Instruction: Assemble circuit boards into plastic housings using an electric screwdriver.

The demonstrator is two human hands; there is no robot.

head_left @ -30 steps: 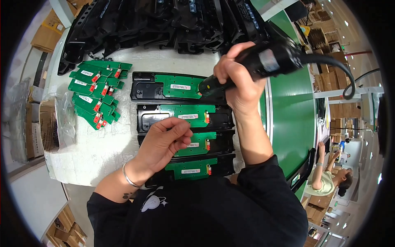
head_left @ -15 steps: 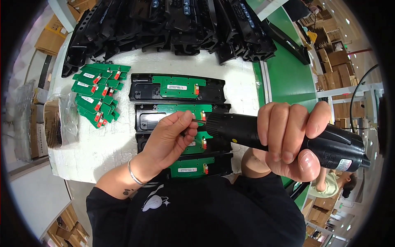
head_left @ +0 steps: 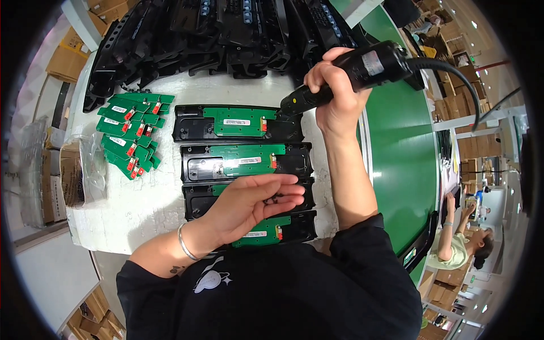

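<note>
My right hand (head_left: 340, 96) is wrapped round a black electric screwdriver (head_left: 375, 65), its cable running off to the right. The screwdriver's nose meets the right end of the farthest black plastic panel (head_left: 190, 127), close beside the green circuit board (head_left: 235, 115) lying in it; the bit's tip is hard to make out. My left hand (head_left: 241, 207) is turned palm up with its fingers bent, and several small dark screws (head_left: 273, 199) lie in it. Beneath that hand are more panels with boards, a second panel (head_left: 195, 164) and the nearest board (head_left: 263, 232) among them, partly covered.
Loose green circuit boards (head_left: 122, 127) with red connectors are heaped at the left. Behind them stands a long pile of black plastic housings (head_left: 238, 54). A cardboard box (head_left: 72, 175) sits at the left edge. A green conveyor belt (head_left: 399, 164) runs along the right, with a co-worker (head_left: 456, 249) beyond.
My right hand has swung the screwdriver from in front of me to the farthest panel. My left hand has left the screwdriver's tip and turned palm up, showing the screws.
</note>
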